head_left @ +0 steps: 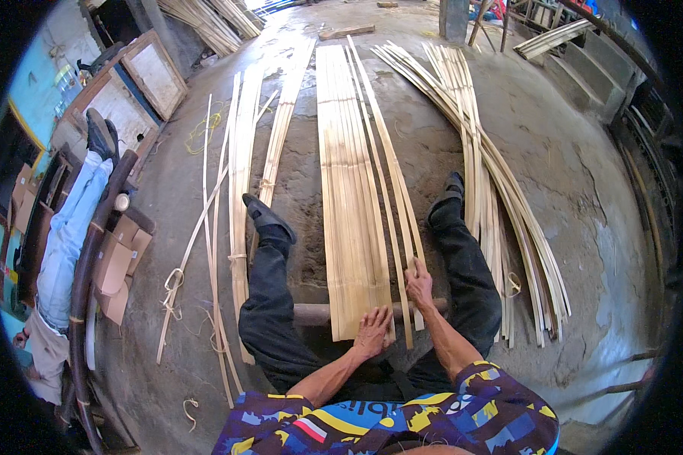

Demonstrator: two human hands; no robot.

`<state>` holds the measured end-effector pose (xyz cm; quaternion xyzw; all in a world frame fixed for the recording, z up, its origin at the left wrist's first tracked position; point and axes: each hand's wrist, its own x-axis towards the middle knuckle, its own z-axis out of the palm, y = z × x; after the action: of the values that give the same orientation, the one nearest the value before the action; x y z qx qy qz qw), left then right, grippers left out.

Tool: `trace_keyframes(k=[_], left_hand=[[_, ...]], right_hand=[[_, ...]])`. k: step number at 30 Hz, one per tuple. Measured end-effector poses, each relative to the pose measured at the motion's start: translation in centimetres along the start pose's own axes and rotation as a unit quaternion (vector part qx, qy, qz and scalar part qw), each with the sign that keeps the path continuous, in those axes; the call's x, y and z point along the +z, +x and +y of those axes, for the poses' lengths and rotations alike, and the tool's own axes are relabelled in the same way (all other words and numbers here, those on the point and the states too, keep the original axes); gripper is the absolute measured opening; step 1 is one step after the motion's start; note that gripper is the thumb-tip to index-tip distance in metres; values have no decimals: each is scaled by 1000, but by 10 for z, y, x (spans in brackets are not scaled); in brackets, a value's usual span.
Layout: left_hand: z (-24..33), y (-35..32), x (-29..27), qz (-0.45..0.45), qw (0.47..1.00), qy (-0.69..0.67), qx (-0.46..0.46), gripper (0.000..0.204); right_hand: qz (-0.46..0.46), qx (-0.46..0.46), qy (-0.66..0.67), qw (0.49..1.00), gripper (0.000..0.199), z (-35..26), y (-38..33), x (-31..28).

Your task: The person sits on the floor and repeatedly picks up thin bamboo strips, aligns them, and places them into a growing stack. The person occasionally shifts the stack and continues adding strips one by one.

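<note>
Split-bamboo panel (pixel 353 212): slats laid edge to edge, flat, long axis running away from the person, centred between the legs. Its near end rests over a round brown pole (pixel 311 314) set crosswise.

Key relation: two loose strips, an inner bamboo strip (pixel 407 327) and an outer bamboo strip (pixel 418 321), lie off the panel's right edge, roughly along the same axis. At the near end a narrow gap separates them from the panel; toward the far end they converge on it. In my judgement, any sideways closing would be leftward, and the right hand is the nearer one to the outer strip.

Right hand (pixel 419 284): fingers curled, grasping the outer strip a little above its near end. Underside of the grip hidden.

Left hand (pixel 373 331): holding nothing; fingers spread, palm down on the panel's near end, close to the right-hand edge. Judged to be steadying the slats; pressure cannot be told.

Flanking: left trouser leg (pixel 269 303) and right trouser leg (pixel 470 284). Beyond the left leg, a bundle of strips (pixel 243 167); beyond the right, a fanned bundle (pixel 473 167), strips crossing. Concrete floor (pixel 599 189) beneath. Far left: another person in pale jeans (pixel 72 212), beside a cardboard box (pixel 114 269).
</note>
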<state>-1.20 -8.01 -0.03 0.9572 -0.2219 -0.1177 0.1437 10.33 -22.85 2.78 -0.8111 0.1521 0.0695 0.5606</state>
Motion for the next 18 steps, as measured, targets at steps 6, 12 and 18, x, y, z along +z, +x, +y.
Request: trace_keyframes(k=[6,12,18], left_hand=[[9,4,0,-27,999,-19,-22,78],[25,11,-6,-50,996,-22,-65,79],[32,21,-9,-44,996,-18,-75,78]], right_hand=[[8,-7,-118,993,43,30,-18,-2],[-14,-77,-204,976,44,44,-21,-3],[-74,-133,-257,954,46,59,-12,-1]])
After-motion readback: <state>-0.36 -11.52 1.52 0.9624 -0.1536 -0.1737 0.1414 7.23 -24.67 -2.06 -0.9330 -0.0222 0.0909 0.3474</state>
